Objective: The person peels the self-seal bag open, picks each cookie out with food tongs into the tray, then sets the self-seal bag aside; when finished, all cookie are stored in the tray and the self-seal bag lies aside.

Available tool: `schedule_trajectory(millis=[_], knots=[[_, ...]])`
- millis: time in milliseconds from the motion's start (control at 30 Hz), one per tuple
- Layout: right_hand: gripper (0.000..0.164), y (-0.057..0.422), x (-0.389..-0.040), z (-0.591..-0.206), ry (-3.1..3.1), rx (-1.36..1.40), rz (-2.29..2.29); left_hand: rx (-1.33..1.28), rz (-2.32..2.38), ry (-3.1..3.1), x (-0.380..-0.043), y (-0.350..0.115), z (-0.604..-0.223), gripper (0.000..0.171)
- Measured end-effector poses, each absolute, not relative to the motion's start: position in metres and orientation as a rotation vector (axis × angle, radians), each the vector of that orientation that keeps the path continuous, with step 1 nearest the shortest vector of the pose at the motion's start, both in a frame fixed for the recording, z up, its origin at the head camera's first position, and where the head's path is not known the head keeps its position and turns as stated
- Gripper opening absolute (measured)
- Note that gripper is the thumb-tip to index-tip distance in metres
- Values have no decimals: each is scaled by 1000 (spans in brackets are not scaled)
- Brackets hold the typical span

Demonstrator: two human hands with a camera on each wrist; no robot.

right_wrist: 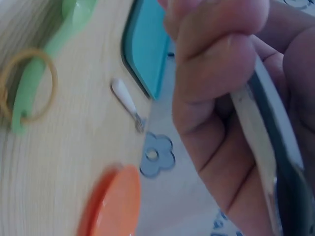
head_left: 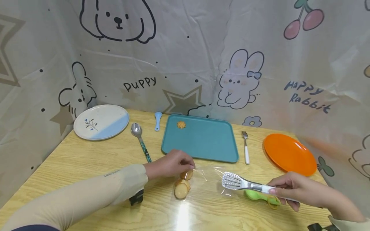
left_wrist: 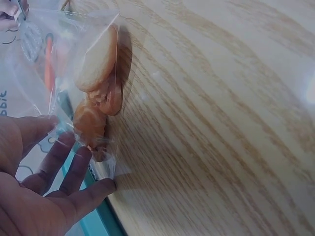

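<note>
My left hand [head_left: 174,162] pinches the edge of a clear plastic bag [head_left: 203,179] that lies on the table. Inside the bag are several cookies [head_left: 181,190], some round and pale, others browner and ridged, as the left wrist view shows with the cookies [left_wrist: 96,64] close to my fingertips. In my right hand [head_left: 300,191] I grip metal tongs [head_left: 245,185] by their pale handle, their slotted, flat head over the bag's right end. Under the tongs lies a light green spoon [head_left: 254,195], with a yellowish rubber band [head_left: 273,202] across its handle.
Behind the bag lies a teal tray [head_left: 202,138] with one small flower-shaped cookie [head_left: 181,124]. To its left are a blue spoon [head_left: 157,121], a metal spoon [head_left: 141,141] and a white-and-blue plate [head_left: 101,122]. A white-handled fork [head_left: 246,147] and an orange plate [head_left: 289,154] lie to its right.
</note>
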State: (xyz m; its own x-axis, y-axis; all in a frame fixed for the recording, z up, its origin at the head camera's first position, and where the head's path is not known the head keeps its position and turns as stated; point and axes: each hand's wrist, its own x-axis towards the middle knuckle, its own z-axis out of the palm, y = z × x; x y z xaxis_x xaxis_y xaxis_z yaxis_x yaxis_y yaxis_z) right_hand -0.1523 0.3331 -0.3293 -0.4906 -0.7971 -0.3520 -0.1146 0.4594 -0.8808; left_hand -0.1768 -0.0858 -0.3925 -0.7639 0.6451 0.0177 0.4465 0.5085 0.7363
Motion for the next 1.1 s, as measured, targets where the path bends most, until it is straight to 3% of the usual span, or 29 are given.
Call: schedule_trajectory(millis=[533, 1100], knots=[[26, 259, -176, -362, 1991, -885, -936, 879, 1109, 2485, -174, -84, -391, 18], [24, 245, -179, -378, 1901, -864, -1029, 845, 1095, 2505, -176, -83, -393, 15]])
